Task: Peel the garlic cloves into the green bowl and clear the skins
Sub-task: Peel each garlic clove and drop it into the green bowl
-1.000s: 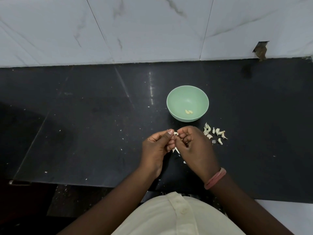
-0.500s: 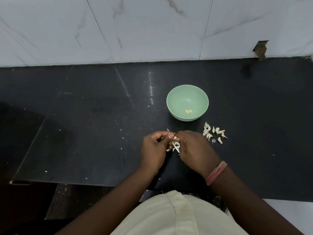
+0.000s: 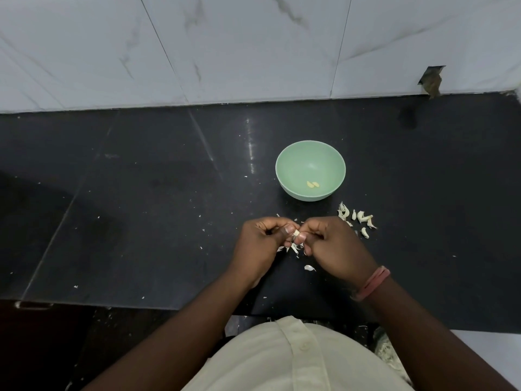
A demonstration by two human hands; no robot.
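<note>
1. Left hand (image 3: 260, 244): fingers curled, thumb and forefinger pinching one small pale garlic clove (image 3: 296, 233) from the left side. Held above the counter, knuckles up.

2. Right hand (image 3: 332, 246): fingers curled, thumb tip pressed to the same clove from the right; both hands meet at it, fingertips touching. Faded pink band (image 3: 372, 283) on the wrist.

3. Garlic clove, part-skinned: sits between the two thumbs, mostly hidden by fingers; can't tell how much skin is left on it.

4. Loose papery white skins (image 3: 293, 248): hanging and lying directly under the hands; one more curled white scrap (image 3: 309, 268) on the counter near the right hand's heel, twd the person.

5. Round pale green plastic bowl (image 3: 284, 165): upright, beyond the hands, slightly right of where they meet, apart from them. Contains two peeled yellowish cloves (image 3: 313, 184), touching each other, at the bottom.

6. Cluster of unpeeled whitish garlic cloves (image 3: 356, 217): just beyond and right of the right hand, near the bowl's near-right side, not touching it.

7. Glossy black stone counter (image 3: 141, 207): under all items; small white flecks scattered left of the left hand.

8. White marble-veined wall tiles (image 3: 225, 46): beyond the bowl.

9. Cream buttoned shirt (image 3: 282, 359): below the forearms, nearest the camera.
</note>
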